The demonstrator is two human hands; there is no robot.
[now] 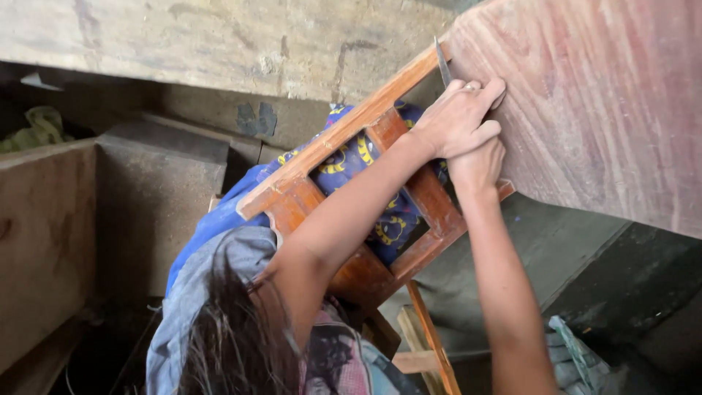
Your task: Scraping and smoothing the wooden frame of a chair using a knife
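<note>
While gripping a blade (443,64), both hands (468,132), reddish panel (599,110), wooden frame (351,197).

I've got one head cam, tilted view, looking down along both forearms, close to the hands (468,135) at upper right; wooden frame (351,183) beneath them.

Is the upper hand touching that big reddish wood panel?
Touching. The head view shows the left hand with fingertips pressed on the edge of the wood panel, gripping a thin blade.

Reddish-brown wood panel (607,110); blue cloth (351,157), probably yellow-patterned.
</note>
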